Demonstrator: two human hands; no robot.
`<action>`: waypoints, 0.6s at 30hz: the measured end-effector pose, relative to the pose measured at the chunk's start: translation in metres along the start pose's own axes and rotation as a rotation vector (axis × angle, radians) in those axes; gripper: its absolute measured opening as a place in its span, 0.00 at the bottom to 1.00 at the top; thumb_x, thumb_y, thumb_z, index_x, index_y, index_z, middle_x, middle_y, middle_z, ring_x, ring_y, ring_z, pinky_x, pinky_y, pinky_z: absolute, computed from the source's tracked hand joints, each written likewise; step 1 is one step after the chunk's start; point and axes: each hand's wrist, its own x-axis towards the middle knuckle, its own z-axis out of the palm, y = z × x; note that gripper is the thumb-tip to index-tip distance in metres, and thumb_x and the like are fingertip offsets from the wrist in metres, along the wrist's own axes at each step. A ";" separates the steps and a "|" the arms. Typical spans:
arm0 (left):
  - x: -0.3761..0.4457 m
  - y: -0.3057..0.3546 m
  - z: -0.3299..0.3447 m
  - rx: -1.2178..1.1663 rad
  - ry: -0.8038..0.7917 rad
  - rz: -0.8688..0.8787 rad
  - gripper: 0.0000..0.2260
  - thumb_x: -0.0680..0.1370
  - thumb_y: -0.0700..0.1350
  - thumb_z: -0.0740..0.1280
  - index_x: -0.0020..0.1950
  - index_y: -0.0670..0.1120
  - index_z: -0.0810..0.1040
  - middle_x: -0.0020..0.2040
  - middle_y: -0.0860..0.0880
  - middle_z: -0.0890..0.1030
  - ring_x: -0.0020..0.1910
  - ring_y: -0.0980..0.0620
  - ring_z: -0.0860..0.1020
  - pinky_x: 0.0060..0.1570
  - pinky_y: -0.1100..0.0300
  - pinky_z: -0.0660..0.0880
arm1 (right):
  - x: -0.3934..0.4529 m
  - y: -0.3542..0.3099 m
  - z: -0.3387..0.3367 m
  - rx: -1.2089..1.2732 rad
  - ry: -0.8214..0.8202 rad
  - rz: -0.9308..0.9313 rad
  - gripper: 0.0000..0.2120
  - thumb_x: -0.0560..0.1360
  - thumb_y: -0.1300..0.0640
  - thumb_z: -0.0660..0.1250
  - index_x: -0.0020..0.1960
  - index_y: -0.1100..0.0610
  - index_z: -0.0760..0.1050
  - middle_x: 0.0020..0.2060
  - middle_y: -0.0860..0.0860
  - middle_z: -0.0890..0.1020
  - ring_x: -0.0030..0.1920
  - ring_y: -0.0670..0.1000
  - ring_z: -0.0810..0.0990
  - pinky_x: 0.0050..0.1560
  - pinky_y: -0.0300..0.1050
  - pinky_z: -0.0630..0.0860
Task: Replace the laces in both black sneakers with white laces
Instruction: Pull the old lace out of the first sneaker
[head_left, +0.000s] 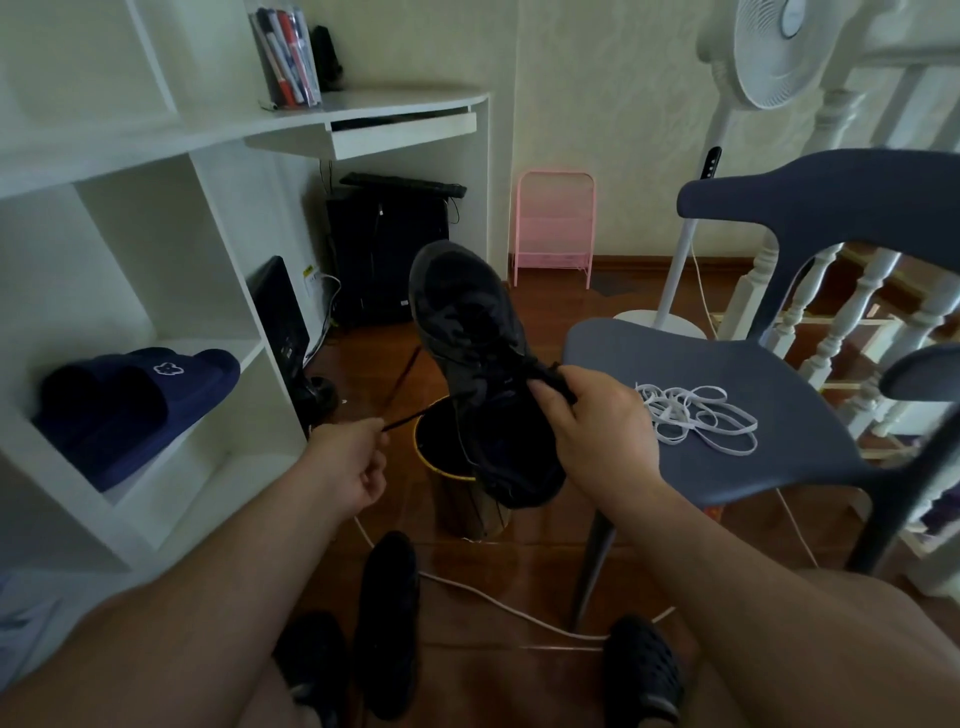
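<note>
I see the black sneaker (470, 364), matte mesh, held in the air with its toe up and away from me, heel down. My right hand (597, 436) grips its tongue side; my left hand (350, 460), apart at lower left, pinches a black lace (415, 415). Flat white laces (696, 415) lie tangled mid-seat on the grey chair (753, 467). Second sneaker (387, 618) is on the floor.

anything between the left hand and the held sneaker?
Head view: only a taut black lace spans from the left hand to the black sneaker, which the right hand holds. A yellow-rimmed bin sits on the floor below.
</note>
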 end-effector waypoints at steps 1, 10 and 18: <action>0.003 -0.001 -0.001 -0.006 0.037 0.000 0.09 0.81 0.45 0.72 0.58 0.45 0.76 0.38 0.48 0.75 0.29 0.54 0.68 0.21 0.63 0.67 | 0.000 0.000 -0.002 0.012 0.021 -0.005 0.13 0.82 0.42 0.66 0.46 0.50 0.80 0.37 0.44 0.79 0.40 0.50 0.80 0.37 0.47 0.72; -0.078 -0.005 0.014 0.550 -0.077 1.209 0.03 0.83 0.50 0.68 0.51 0.54 0.81 0.46 0.52 0.79 0.45 0.56 0.77 0.45 0.60 0.74 | 0.000 0.002 0.005 -0.016 -0.072 0.048 0.18 0.78 0.35 0.66 0.52 0.48 0.84 0.41 0.45 0.85 0.44 0.50 0.82 0.42 0.48 0.79; -0.079 -0.014 0.030 1.028 0.057 1.508 0.08 0.78 0.50 0.73 0.56 0.53 0.84 0.50 0.55 0.82 0.50 0.52 0.79 0.51 0.50 0.77 | -0.008 -0.007 0.012 0.005 -0.225 0.019 0.12 0.80 0.39 0.66 0.42 0.43 0.76 0.32 0.41 0.76 0.39 0.49 0.80 0.36 0.46 0.73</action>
